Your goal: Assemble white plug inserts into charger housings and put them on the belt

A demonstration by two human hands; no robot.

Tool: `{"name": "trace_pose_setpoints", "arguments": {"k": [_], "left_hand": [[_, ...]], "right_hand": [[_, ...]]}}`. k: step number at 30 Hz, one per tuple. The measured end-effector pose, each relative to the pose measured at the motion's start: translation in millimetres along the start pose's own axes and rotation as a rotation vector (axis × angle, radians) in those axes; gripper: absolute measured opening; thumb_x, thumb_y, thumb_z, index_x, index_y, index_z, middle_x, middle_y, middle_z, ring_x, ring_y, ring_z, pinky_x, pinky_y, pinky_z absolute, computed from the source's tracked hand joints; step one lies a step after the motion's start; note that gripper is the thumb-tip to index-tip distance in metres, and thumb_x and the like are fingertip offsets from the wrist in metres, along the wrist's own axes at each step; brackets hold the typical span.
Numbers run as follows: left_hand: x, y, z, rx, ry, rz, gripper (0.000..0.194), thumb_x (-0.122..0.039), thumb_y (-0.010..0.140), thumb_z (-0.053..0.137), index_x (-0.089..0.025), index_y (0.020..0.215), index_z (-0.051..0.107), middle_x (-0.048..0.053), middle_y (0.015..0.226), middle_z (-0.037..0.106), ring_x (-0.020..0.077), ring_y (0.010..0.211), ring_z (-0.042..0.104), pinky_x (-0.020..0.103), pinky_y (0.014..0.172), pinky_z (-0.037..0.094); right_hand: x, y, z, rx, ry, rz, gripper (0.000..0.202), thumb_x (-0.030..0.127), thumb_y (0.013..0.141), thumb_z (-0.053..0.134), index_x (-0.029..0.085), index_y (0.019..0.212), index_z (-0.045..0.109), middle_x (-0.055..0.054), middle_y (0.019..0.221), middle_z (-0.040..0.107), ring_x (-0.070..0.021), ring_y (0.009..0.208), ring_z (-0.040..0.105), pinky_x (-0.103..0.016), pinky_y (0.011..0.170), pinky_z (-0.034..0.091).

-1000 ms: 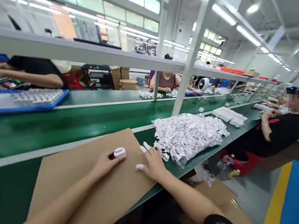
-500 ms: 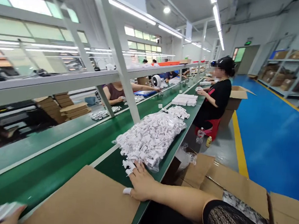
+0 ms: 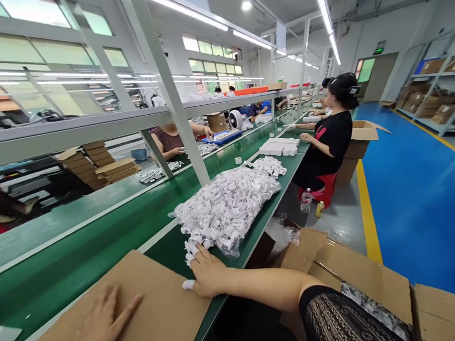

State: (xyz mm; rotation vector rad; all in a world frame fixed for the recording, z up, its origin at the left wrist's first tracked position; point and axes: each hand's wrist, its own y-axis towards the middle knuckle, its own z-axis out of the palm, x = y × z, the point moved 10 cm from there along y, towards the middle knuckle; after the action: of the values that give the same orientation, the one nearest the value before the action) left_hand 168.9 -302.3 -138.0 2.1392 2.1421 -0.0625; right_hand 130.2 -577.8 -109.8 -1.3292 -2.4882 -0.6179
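Note:
My left hand (image 3: 108,316) is spread over a flat piece of cardboard (image 3: 162,297), slightly blurred, holding nothing; whether it touches the board I cannot tell. A white plastic piece (image 3: 0,334) lies on the green belt at the bottom left, partly cut off by the frame. My right hand (image 3: 208,273), with white finger covers, is stretched out flat at the near end of a clear bag heaped with small white plastic parts (image 3: 228,207). Its fingertips touch a few loose white parts (image 3: 192,245) beside the bag.
A white post (image 3: 171,82) rises behind the bag. White blocks (image 3: 280,146) stand in rows farther along the bench. A co-worker (image 3: 330,134) sits there on a red stool; another sits across the belt. Open cardboard boxes (image 3: 362,265) stand on the floor at my right.
My left hand has let go of the white piece at the belt and moved right over the cardboard. My right hand stays by the loose parts. The view has shifted slightly.

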Motion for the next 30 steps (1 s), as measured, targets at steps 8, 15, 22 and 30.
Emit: {"name": "trace_pose_setpoints", "arguments": {"k": [8, 15, 22, 30], "left_hand": [[-13.0, -30.8, 13.3, 0.225, -0.065, -0.002, 0.118, -0.087, 0.076, 0.030, -0.004, 0.159, 0.037, 0.018, 0.168, 0.030, 0.0371, 0.158, 0.026, 0.053, 0.130, 0.021], [-28.5, -34.9, -8.8, -0.065, -0.177, -0.073, 0.096, -0.079, 0.088, 0.032, -0.008, 0.151, 0.046, 0.020, 0.161, 0.041, 0.0390, 0.151, 0.033, 0.055, 0.128, 0.020], [-5.9, -33.4, -17.8, -0.216, -0.677, -0.053, 0.064, -0.066, 0.093, 0.038, -0.015, 0.119, 0.068, 0.018, 0.134, 0.066, 0.0337, 0.131, 0.056, 0.049, 0.119, 0.039], [-0.8, -38.7, -19.1, -0.132, -1.129, -0.162, 0.069, -0.084, 0.080, 0.055, -0.018, 0.089, 0.071, 0.010, 0.093, 0.074, 0.0295, 0.094, 0.068, 0.037, 0.086, 0.055]], "right_hand": [[0.1, 33.6, -8.9, 0.015, -0.145, -0.031, 0.027, 0.004, 0.091, 0.055, 0.007, 0.115, 0.067, -0.020, 0.128, 0.062, -0.0300, 0.134, 0.052, -0.039, 0.100, 0.056], [21.1, 55.5, -35.8, -0.102, -0.128, -0.087, 0.021, 0.009, 0.094, 0.051, 0.014, 0.110, 0.064, -0.013, 0.117, 0.064, -0.0268, 0.115, 0.054, -0.039, 0.098, 0.048], [58.1, 99.0, 0.0, -0.065, 0.195, -0.005, 0.020, 0.015, 0.086, 0.065, 0.017, 0.104, 0.055, -0.006, 0.117, 0.056, -0.0145, 0.085, 0.055, -0.027, 0.074, 0.042], [104.8, 123.2, 69.6, 0.076, 0.342, -0.144, 0.026, 0.019, 0.078, 0.077, 0.018, 0.088, 0.052, -0.001, 0.099, 0.052, -0.0135, 0.083, 0.050, -0.025, 0.072, 0.039]]}}
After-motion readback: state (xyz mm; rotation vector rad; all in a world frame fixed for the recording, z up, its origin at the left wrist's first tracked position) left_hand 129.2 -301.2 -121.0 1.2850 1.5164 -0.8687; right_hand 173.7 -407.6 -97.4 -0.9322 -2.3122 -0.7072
